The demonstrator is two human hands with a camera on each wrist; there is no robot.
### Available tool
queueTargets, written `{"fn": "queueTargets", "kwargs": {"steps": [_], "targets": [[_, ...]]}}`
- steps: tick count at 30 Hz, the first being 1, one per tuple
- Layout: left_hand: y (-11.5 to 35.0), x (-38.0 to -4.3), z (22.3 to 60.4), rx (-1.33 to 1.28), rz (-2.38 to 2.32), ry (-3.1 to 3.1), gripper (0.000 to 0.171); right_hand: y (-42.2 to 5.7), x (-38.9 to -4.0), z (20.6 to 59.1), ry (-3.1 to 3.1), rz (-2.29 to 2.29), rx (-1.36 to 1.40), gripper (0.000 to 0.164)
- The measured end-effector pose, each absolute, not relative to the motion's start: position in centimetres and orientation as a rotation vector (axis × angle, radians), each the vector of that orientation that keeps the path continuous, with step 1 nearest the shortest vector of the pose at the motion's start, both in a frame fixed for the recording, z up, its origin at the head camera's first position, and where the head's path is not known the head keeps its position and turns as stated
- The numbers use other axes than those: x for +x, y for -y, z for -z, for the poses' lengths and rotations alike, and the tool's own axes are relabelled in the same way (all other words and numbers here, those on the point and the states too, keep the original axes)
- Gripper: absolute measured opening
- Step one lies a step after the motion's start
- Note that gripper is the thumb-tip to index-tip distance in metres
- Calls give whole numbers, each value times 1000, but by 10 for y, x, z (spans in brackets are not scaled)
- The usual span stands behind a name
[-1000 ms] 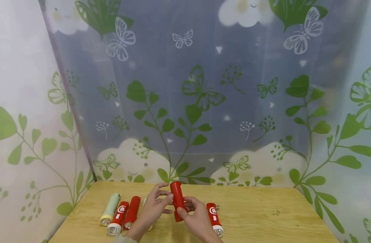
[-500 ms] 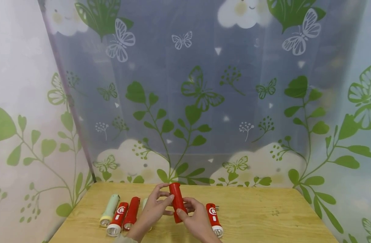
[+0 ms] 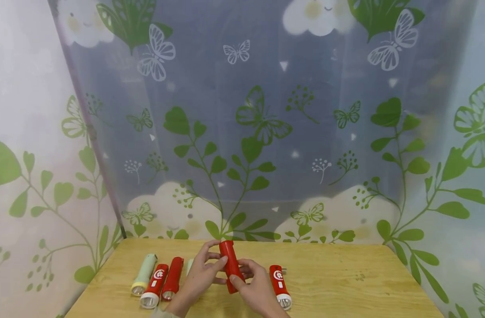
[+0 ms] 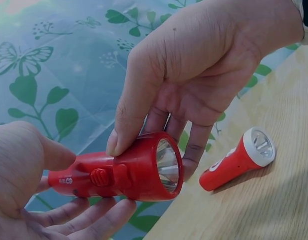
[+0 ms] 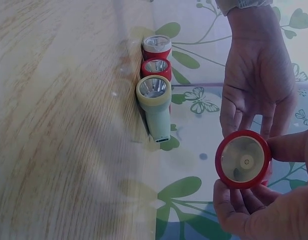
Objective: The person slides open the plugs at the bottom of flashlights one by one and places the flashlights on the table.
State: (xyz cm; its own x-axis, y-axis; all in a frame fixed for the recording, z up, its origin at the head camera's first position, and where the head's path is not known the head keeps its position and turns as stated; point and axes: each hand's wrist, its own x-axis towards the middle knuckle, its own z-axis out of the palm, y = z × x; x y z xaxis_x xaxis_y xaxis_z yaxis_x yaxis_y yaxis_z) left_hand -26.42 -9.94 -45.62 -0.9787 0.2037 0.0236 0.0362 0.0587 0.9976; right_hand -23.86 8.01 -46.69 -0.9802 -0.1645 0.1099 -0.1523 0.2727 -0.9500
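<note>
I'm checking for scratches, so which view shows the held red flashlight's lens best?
The right wrist view: the lens faces it almost head-on. The left wrist view shows it obliquely; the head view doesn't.

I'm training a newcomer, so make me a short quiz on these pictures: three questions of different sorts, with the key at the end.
1. Multiple choice. In the head view, what colours are on the lone torch just right of the right hand?
a) green and yellow
b) red and white
c) plain red

2. True or false. The held torch is touched by the right hand only.

3. Fill in the blank. The leftmost torch in the head view has a body coloured ____.

Key
1: b, red and white.
2: False; the left hand touches it too.
3: Green, a pale shade.
</note>
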Motion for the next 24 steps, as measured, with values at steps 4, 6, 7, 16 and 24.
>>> {"fn": "queueTargets", "kwargs": {"steps": [4,6,7,16,24], "targets": [[100,-265,456,251,-2063,-2189,57,-79,-238,467,-2524,1856,-339,43],[101,-265,455,254,-2063,-2190,56,-79,-238,467,-2539,1852,-350,43],[101,-265,456,253,-2063,-2189,56,-78,-238,468,-2541,1850,-350,43],[100,-266,457,266,-2067,-2180,55,-79,-238,469,-2527,1840,-333,44],[98,-265,457,270,-2060,-2183,54,-81,-237,469,-2527,1833,-336,44]]}}
